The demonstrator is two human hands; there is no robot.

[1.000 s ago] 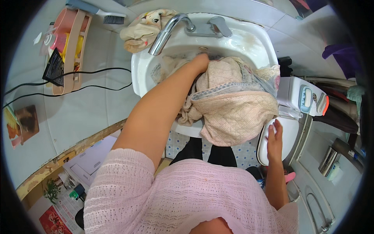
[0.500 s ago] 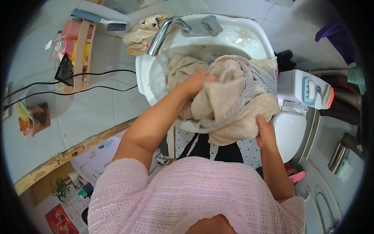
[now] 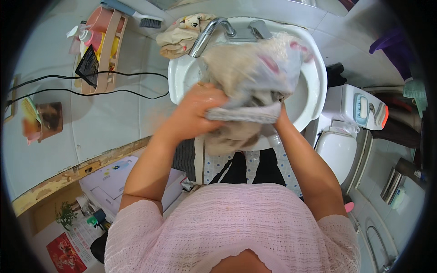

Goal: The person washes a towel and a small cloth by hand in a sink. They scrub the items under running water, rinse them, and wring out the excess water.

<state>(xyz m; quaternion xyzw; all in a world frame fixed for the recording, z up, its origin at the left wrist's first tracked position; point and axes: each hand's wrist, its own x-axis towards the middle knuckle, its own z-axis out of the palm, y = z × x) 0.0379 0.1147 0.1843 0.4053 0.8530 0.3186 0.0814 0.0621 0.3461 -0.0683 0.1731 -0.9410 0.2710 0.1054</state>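
Note:
A beige and pale grey garment, blurred by motion and marked with pink patches, is held up over the white sink. My left hand grips the left end of its grey ribbed band, with fingers closed round the cloth. At the band's other end my right hand is closed on the fabric; its fingers are partly hidden. Part of the cloth hangs below the band, over the sink's near rim. The chrome faucet rises at the upper left of the garment.
A bunched beige cloth lies on the sink's back left corner. Left on the wall hang a pink caddy with bottles, a brush and black cords. A white toilet stands right of the sink.
The garment has been lifted and spread out toward the faucet, its ribbed band now stretched between my hands. My left hand moved nearer and left; my right hand moved left and farther out.

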